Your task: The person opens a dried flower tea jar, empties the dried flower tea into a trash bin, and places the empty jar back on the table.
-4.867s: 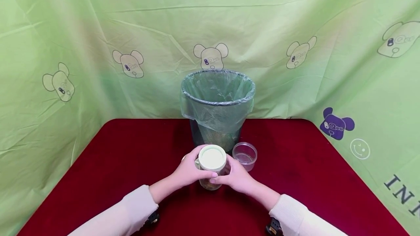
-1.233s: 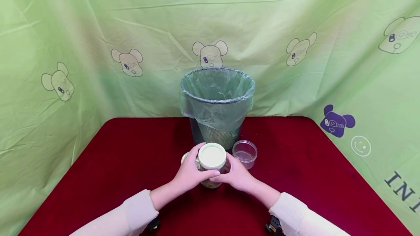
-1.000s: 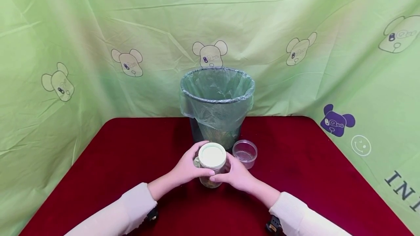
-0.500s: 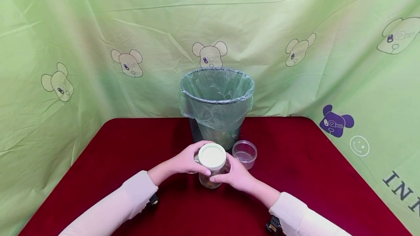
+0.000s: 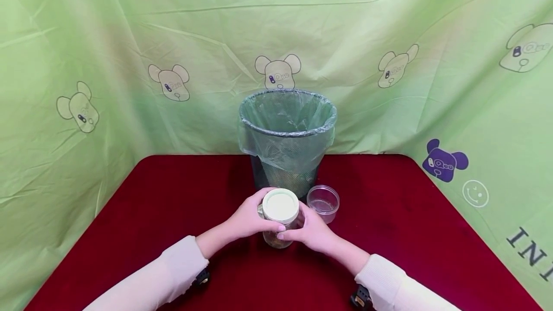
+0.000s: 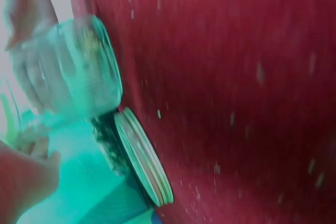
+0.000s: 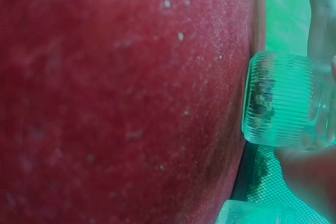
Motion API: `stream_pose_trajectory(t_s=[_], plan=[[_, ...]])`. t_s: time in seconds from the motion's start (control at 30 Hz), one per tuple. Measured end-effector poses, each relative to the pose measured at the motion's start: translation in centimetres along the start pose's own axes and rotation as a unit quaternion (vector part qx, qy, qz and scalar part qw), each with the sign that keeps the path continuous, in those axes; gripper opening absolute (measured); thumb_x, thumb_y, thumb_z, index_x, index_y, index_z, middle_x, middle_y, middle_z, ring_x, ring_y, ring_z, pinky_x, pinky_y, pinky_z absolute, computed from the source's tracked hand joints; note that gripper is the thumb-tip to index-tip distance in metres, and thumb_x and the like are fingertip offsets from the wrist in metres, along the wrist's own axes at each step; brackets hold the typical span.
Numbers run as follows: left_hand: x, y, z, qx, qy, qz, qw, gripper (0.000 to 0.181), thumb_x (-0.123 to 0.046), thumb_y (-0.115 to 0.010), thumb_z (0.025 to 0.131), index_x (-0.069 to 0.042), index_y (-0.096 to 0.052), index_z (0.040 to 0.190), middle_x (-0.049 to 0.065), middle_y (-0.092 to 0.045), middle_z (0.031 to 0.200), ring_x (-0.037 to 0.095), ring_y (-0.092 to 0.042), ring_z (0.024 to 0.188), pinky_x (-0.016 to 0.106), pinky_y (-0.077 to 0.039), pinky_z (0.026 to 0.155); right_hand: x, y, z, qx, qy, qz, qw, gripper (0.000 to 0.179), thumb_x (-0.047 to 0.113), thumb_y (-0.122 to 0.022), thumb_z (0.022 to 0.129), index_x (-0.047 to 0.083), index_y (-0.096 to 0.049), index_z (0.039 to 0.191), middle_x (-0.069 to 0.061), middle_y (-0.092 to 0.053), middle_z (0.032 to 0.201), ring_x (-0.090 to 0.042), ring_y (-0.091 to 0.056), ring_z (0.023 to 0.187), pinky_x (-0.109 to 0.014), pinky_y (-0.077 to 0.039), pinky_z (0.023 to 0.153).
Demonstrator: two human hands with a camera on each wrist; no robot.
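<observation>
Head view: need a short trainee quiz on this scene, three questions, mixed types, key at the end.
1. Multiple choice. What stands behind the jar?
A) a kettle
B) a bag-lined bin
C) a stack of plates

2. True or false. The clear tub is nearer the right hand than the left hand.

3. Short answer. How many hands hold the jar?

Key:
1. B
2. True; it stands just beyond the right hand, beside the bin.
3. Two; the left and the right grip it from opposite sides.
</observation>
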State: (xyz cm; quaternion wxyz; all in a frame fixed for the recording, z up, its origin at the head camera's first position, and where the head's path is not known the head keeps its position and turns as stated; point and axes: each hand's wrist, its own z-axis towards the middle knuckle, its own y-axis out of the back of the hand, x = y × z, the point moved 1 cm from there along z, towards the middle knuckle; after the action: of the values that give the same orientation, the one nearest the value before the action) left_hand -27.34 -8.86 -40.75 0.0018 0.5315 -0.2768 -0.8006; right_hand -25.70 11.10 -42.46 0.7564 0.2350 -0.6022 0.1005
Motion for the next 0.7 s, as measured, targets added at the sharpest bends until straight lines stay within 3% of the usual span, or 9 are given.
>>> stream_pose_trajectory(t_s=[0.13, 0.33, 0.7], plan=[[-0.4, -0.9, -0.7, -0.062, 0.017, 0.037, 0.9973, 0.079, -0.035, -0.091, 0.064, -0.019, -0.054, 0.132, -0.008, -0.062, 0.117, 0.012, -0.057, 0.107, 0.042, -0.044, 0.092, 0.0, 0.0, 0.0, 0.003, 0.001, 0.006, 1.0, 0.072, 0.006, -0.081, 0.076, -0.002, -0.043, 0.137, -0.014, -0.058, 0.125, -0.024, -0.056, 0.116, -0.026, -0.046, 0.094], [-1.5, -2.0, -1.3, -0.136, 0.019, 0.094, 0.986, 0.077, -0.039, -0.09, 0.062, -0.016, -0.057, 0.128, -0.006, -0.063, 0.116, 0.018, -0.055, 0.106, 0.048, -0.036, 0.095, 0.1, 0.1, 0.0, 0.002, 0.002, 0.013, 0.9999, 0.073, 0.004, -0.081, 0.075, -0.002, -0.042, 0.137, -0.015, -0.058, 0.126, -0.025, -0.056, 0.116, -0.029, -0.047, 0.093], [-2.2, -2.6, -1.6, -0.156, 0.036, 0.098, 0.9822, 0.081, -0.045, -0.089, 0.062, -0.014, -0.055, 0.129, -0.005, -0.062, 0.118, 0.021, -0.051, 0.109, 0.047, -0.031, 0.099, -0.1, 0.0, 0.0, 0.004, 0.005, 0.021, 0.9998, 0.072, 0.002, -0.081, 0.075, -0.002, -0.043, 0.136, -0.015, -0.058, 0.125, -0.025, -0.057, 0.115, -0.032, -0.048, 0.093]])
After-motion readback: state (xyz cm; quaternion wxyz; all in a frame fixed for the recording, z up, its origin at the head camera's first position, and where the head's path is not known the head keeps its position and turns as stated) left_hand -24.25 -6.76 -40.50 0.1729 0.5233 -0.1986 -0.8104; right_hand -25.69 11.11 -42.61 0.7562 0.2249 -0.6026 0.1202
